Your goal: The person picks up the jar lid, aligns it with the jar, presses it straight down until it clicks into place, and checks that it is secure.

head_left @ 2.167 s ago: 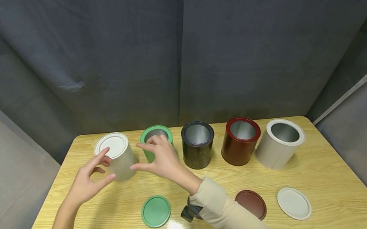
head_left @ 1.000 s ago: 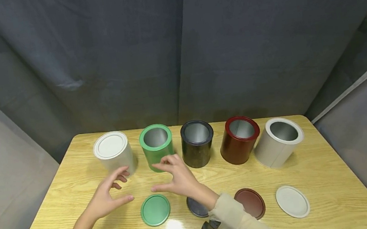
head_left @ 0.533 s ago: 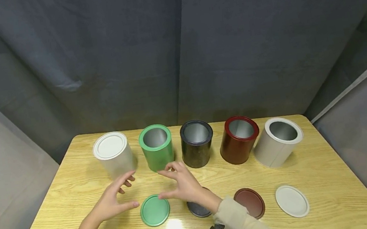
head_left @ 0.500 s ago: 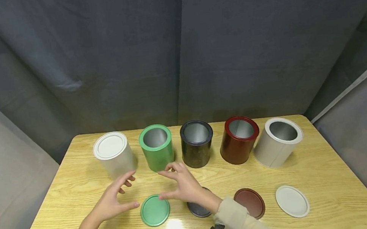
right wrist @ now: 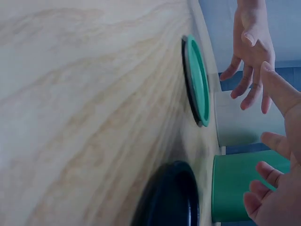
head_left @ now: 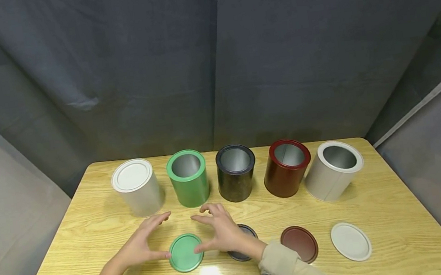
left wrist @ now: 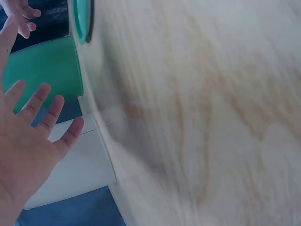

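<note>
A green lid (head_left: 186, 253) lies flat on the table between my two hands. My left hand (head_left: 140, 246) hovers at its left, thumb tip by the rim, fingers spread and holding nothing. From the right, my right hand (head_left: 224, 233) hovers with its thumb over the lid's edge, fingers loosely bent around air. In the left wrist view my left hand (left wrist: 28, 146) is spread above the wood. The right wrist view shows the green lid (right wrist: 198, 82) apart from both hands. Behind it stands an uncovered green can (head_left: 192, 189). My right hand partly covers a black lid (head_left: 239, 256).
Along the back stand a white can (head_left: 140, 193) with its lid on, and open black (head_left: 236, 183), dark red (head_left: 285, 177) and off-white (head_left: 327, 184) cans. A dark red lid (head_left: 299, 244) and a white lid (head_left: 351, 241) lie at the right.
Both hands have come down from the lidded white can toward the front, to either side of the green lid. The cans and lids have stayed in place.
</note>
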The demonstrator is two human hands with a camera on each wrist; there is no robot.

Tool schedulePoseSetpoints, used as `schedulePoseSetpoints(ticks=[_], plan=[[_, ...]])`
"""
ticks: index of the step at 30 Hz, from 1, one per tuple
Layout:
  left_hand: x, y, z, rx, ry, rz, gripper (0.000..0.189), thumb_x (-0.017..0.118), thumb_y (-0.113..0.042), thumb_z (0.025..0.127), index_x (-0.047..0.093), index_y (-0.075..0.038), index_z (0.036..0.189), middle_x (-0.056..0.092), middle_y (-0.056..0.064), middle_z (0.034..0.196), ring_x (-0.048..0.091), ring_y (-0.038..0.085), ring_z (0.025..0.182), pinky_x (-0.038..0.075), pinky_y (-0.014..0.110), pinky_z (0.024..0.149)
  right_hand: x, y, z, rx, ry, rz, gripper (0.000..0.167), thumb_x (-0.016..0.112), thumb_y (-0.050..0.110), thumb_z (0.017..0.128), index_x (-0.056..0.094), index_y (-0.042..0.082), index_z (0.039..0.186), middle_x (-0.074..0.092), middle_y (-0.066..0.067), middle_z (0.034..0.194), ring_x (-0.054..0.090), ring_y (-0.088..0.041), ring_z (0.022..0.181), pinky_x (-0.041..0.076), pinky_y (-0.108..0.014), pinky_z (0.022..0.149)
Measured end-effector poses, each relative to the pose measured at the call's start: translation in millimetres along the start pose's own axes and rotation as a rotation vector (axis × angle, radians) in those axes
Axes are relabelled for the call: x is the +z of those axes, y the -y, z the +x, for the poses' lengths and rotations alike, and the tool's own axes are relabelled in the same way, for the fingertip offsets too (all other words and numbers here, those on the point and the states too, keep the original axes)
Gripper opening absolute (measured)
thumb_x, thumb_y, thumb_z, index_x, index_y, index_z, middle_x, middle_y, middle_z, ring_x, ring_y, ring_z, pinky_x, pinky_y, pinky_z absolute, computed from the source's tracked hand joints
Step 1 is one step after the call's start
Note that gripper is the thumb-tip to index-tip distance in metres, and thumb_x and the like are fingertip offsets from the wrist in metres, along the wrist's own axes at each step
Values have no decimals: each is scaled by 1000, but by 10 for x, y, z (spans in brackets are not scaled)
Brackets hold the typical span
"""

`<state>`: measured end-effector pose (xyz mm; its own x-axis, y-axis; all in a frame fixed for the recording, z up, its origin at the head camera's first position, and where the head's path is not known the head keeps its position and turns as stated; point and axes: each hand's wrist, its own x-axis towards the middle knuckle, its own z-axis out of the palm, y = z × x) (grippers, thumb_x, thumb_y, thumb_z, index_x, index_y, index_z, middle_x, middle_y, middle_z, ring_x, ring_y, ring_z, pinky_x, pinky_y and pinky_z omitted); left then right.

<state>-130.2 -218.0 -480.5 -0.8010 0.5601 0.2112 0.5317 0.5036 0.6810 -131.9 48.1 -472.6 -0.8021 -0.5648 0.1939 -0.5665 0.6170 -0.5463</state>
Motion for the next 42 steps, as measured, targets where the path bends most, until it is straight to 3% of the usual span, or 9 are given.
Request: schedulePoseSetpoints(ticks=[10,19,28,42], plan=[[59,91,-29,-60,128,-1,94,81,-40,61,38,-4,137,41,18,135,36,41,121,31,63,90,94,-2,-95,36,112,-97,82,73,58,63,51,18,131,39,-8,131,32,-21,113,31,-35,86],[92,115,-37,-33,156,88,98,79,-51,58,41,-4,135,47,13,129,41,37,116,30,63,88,184,2,-151,58,150,-154,89,72,64,60,50,17,132,41,-7,128,33,-21,111,31,-31,80],[132,158,-48,-73,209,130,97,75,-58,58,43,-9,136,43,7,130,36,29,118,29,54,88,237,-33,-173,66,187,-192,92,70,67,59,48,18,134,40,-6,126,33,-21,110,31,-32,79],[149,126,-55,-116,258,165,87,76,-51,57,50,-14,131,37,11,135,29,33,123,26,57,90,270,-2,-146,66,212,-279,92,71,66,57,48,21,133,38,-4,127,33,-21,112,31,-33,81]])
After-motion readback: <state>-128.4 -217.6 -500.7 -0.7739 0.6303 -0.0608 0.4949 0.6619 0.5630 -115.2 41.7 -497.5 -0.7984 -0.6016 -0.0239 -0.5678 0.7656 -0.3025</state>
